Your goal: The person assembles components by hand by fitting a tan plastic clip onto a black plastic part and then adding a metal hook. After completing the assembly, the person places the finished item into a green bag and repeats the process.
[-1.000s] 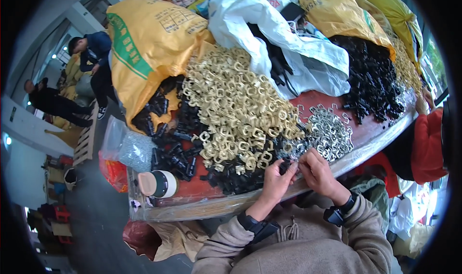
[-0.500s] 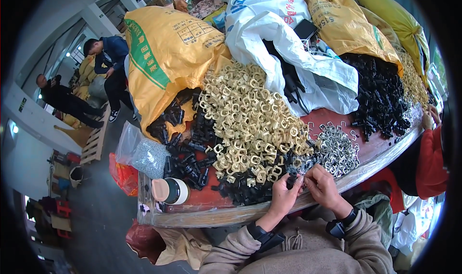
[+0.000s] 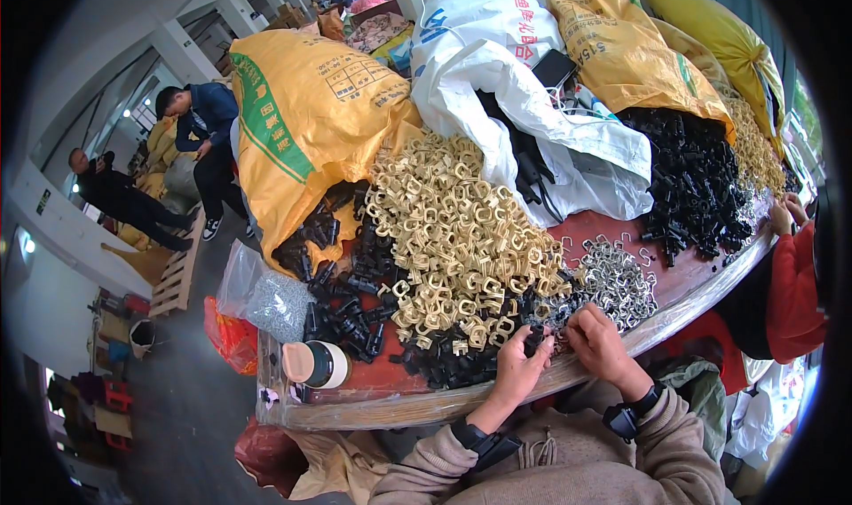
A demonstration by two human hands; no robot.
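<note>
Near the front edge of the table, my left hand is closed around a small black plastic fitting, which stands up between thumb and fingers. My right hand is beside it, a short gap away, with its fingers pinched together; whatever they hold is too small to make out. Just beyond my right hand lies a heap of silver U-shaped metal clips. Past my left hand spreads a large pile of brass-coloured ring-shaped parts, with black plastic fittings along its near side.
Large yellow and white woven sacks line the table's back. A lidded jar and a bag of small grey pieces sit at the left. A co-worker's red sleeve is at the right; two people stand across the room.
My right hand has drawn slightly away from the left, widening the gap between them. The left hand keeps the black fitting. The whole view has shifted a little.
</note>
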